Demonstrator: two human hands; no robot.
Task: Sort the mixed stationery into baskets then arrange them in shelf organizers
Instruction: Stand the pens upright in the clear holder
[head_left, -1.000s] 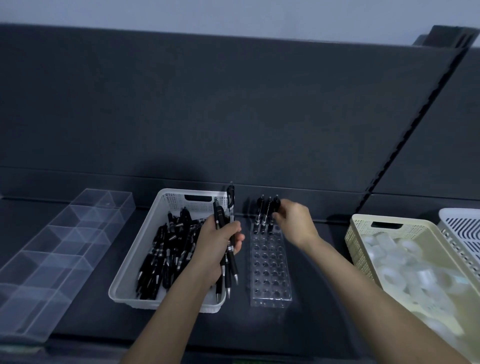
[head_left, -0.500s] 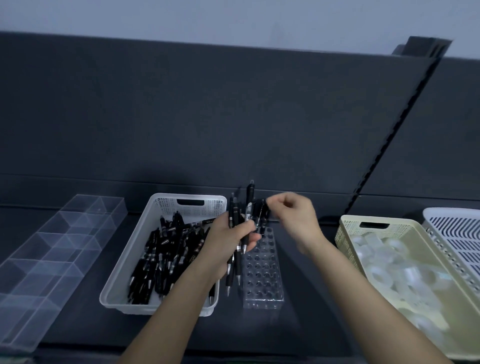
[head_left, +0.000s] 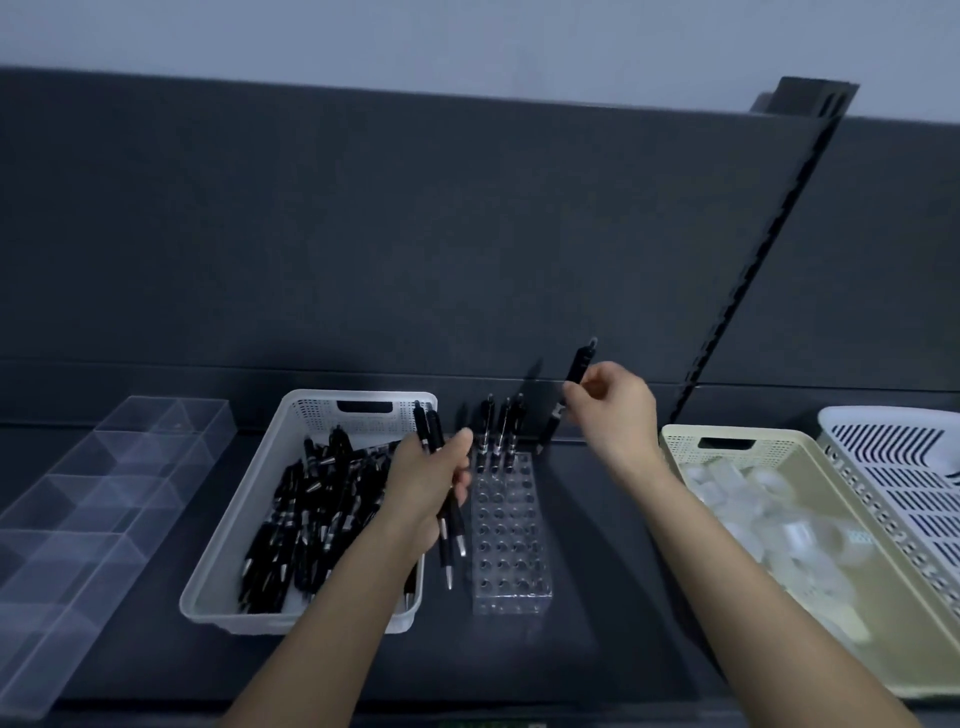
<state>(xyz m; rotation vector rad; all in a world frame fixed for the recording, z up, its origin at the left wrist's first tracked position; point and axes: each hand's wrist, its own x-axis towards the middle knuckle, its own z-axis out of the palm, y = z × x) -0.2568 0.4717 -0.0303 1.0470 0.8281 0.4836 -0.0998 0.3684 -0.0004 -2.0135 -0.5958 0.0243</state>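
Both hands are busy with pens. The left hand (head_left: 426, 488) is curled round a small bunch of black pens (head_left: 448, 545), tips down, over the right edge of the white basket (head_left: 228, 540). The right hand (head_left: 615, 410) pinches a single pen (head_left: 574, 382) near its middle. That pen is tilted, and its tip hangs just past the far right corner of the clear pen holder (head_left: 511, 545).

The likely trouble is a missed hole. The holder is transparent and its holes are small and close-set, so a tilted tip could skid off the top or catch between holes. A sideways nudge could also knock the three standing pens (head_left: 498, 421) in the back row. The loose bunch in the left hand could slip as well, since the grip sits high on the barrels.

The single pen is slim, black and glossy, with a clip and a clicker at the upper end. Many more like it lie heaped in the white basket on the shelf (head_left: 597, 649).
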